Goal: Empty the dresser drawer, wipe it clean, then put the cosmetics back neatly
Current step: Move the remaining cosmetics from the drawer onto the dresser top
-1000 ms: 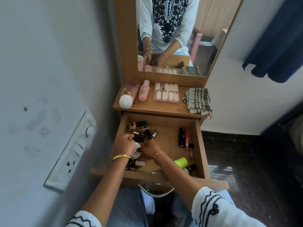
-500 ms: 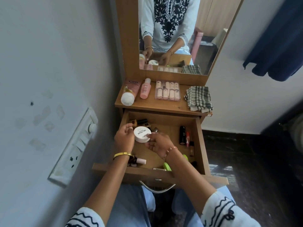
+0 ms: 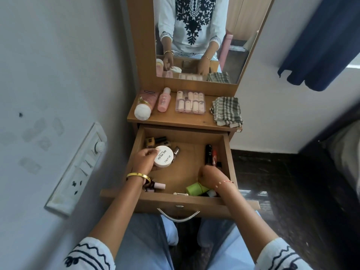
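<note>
The wooden drawer is pulled out towards me. My left hand grips a round white jar labelled nail polish, held above the drawer's left side. My right hand reaches down into the right side, its fingers hidden under the back of the hand, beside a black tube and a red lipstick. Small polish bottles lie at the back left. A pink-capped bottle and a green bottle lie near the front wall.
On the dresser top stand a pink tube with a white cap, a pink bottle, a clear box of vials and a folded checked cloth. A mirror rises behind. A switchboard is on the left wall.
My left hand has lifted the white jar out of the drawer and now holds it alone. My right hand let go of the jar and moved right, down towards the lipsticks.
</note>
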